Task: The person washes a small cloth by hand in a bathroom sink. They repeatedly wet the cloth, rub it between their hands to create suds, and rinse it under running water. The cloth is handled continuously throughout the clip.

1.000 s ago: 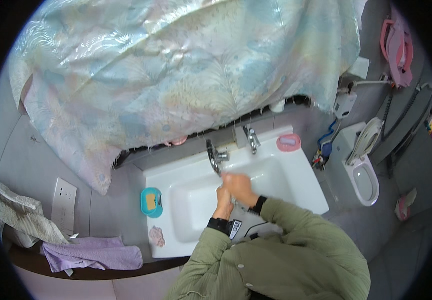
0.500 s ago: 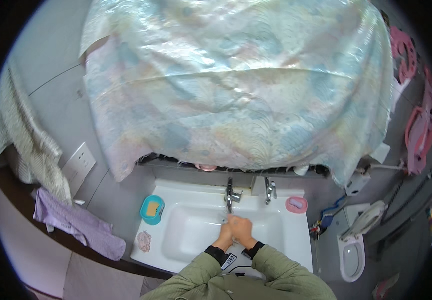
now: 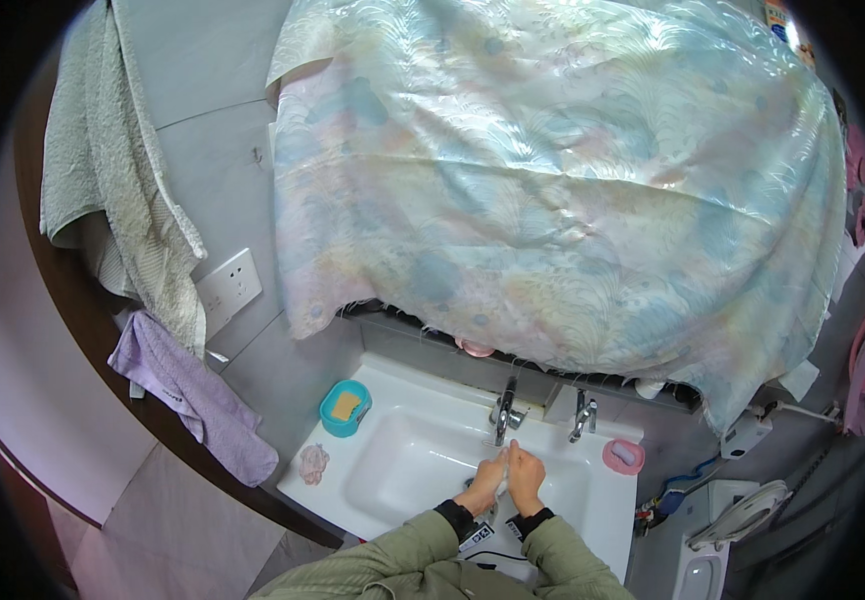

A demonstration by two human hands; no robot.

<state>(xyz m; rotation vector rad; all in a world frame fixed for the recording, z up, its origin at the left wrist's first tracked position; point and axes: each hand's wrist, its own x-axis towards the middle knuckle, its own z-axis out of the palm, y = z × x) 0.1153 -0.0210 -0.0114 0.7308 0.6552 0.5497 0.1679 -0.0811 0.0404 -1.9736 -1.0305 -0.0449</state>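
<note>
A yellow soap bar is held in a teal dish (image 3: 345, 407) left of the white sink (image 3: 403, 470). Left hand (image 3: 483, 485) and right hand (image 3: 526, 477) are pressed together under the faucet (image 3: 504, 410); grip contents cannot be told.

teal soap dish (image 3: 345, 408), purple towel (image 3: 193, 395), pastel sheet (image 3: 553, 190)

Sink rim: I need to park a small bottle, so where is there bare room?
Bare rim between the blue soap dish and the tap. Crowded: both hands fill the basin's right; pink dish takes the right corner.
</note>
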